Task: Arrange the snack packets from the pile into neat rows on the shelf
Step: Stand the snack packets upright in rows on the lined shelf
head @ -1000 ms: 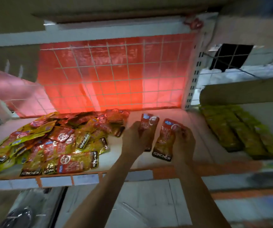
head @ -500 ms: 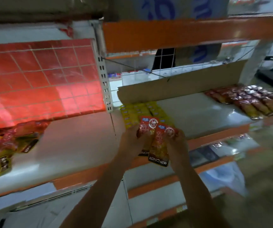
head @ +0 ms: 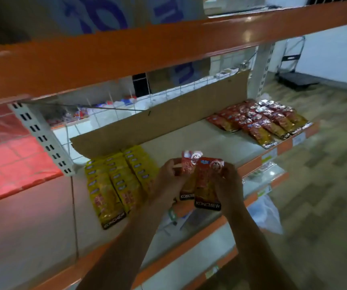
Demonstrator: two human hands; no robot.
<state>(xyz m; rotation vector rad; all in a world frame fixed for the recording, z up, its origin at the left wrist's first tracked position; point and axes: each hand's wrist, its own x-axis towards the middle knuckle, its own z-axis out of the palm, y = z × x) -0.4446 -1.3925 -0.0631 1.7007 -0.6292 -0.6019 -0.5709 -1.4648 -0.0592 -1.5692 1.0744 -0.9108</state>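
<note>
Left hand (head: pixel 168 182): rear Konchew packet (head: pixel 189 164) is gripped by its left edge.
Right hand (head: pixel 228 186): front Konchew packet (head: pixel 207 182) is pinched by its right edge.
Packets: held overlapping above the shelf (head: pixel 199 141), beside yellow packet rows (head: pixel 116 181).

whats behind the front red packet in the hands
A second red packet, gripped by the left hand, overlaps behind the front red packet that the right hand grips. Its right side is covered.

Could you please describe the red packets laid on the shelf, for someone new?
Find the white shelf under the orange beam. At its far right end lie the red packets in rows; the other rows, the yellow packets, sit leftward.
</note>
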